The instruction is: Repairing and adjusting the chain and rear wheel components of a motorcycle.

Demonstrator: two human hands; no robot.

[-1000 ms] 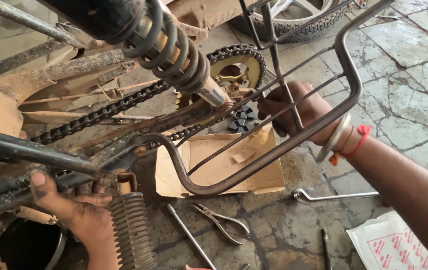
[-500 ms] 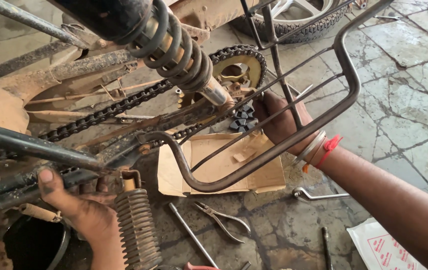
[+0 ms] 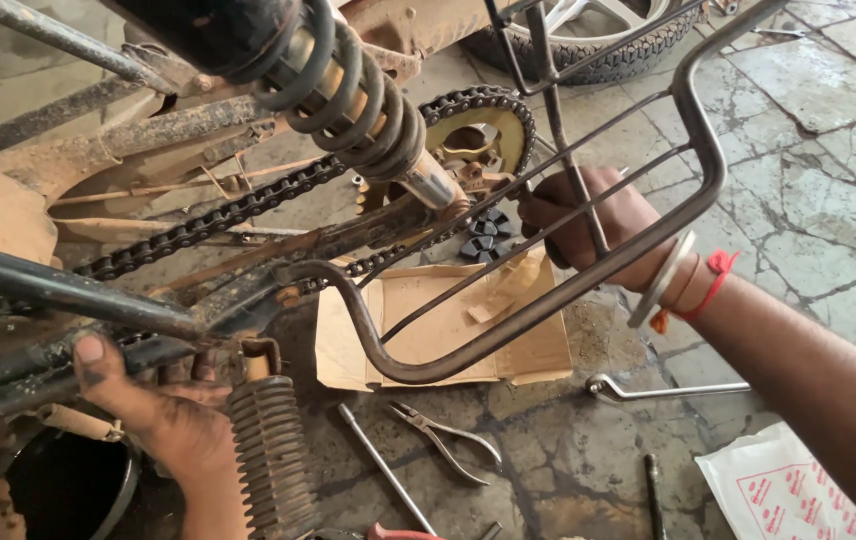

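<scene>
Rust-brown coiled shock-absorber spring (image 3: 270, 455) at 7 o'clock, long axis near upright, top hook tilted slightly toward 11; coils tight, dirty. Left hand (image 3: 153, 410) touches its left side, thumb hooked over dark frame tube (image 3: 58, 290). Right hand (image 3: 588, 228) at 2 o'clock, fist wrapped round thin carrier-rack rod (image 3: 588, 215), beside toothed sprocket (image 3: 478, 125).

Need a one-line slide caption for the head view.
Left hand grips the muddy motorcycle frame beside a rusty coil spring; right hand reaches through the bent steel side guard.
</scene>
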